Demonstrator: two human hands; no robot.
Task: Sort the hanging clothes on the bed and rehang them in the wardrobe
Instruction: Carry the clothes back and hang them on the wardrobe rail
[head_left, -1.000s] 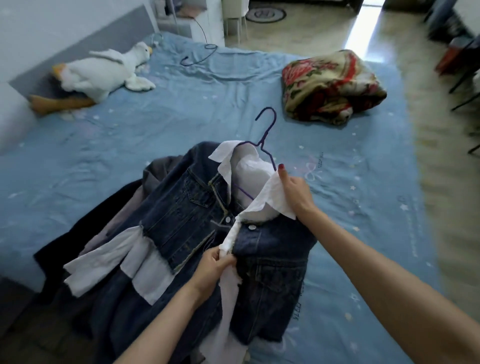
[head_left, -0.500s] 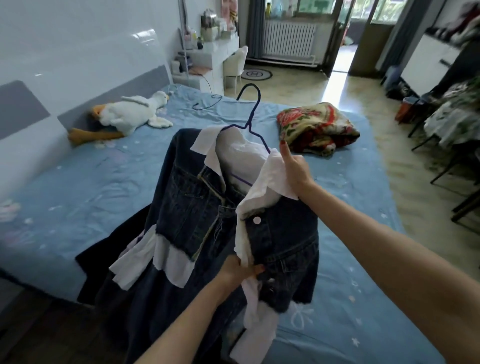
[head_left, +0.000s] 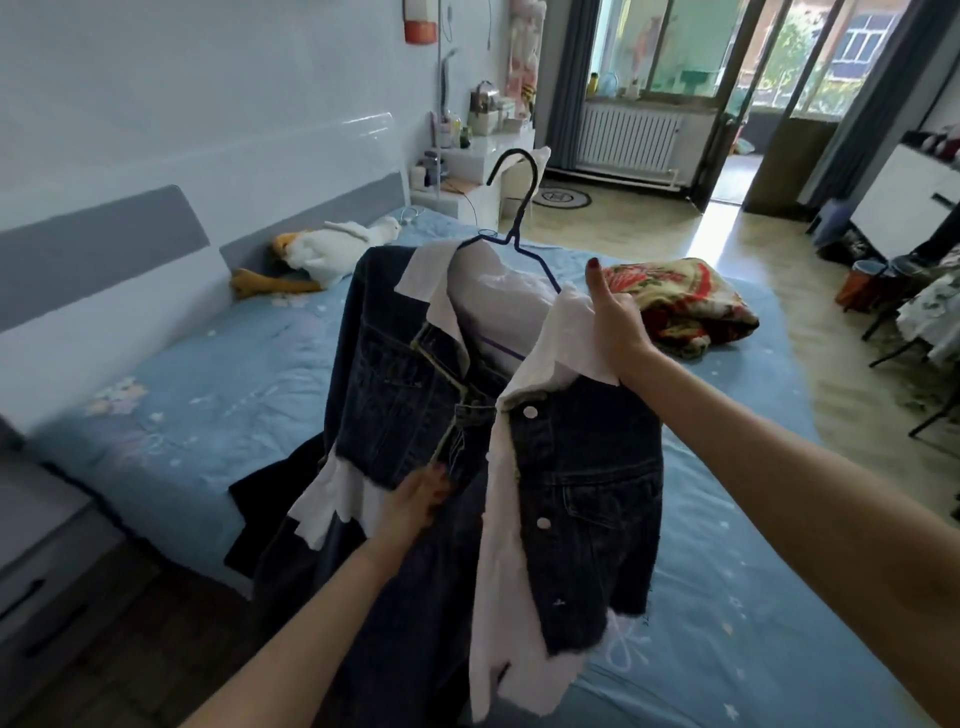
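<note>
The right hand (head_left: 615, 325) grips the jacket (head_left: 582, 467) at its hanger (head_left: 519, 228) shoulder, lifting it; left hand (head_left: 415, 501) fingers pinch the front steady.

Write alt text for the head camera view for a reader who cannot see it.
A person's right hand holds up a denim jacket with white collar on a blue hanger, while the left hand grips its front edge. Behind lie a blue bed, a plush goose and a folded floral blanket.
</note>
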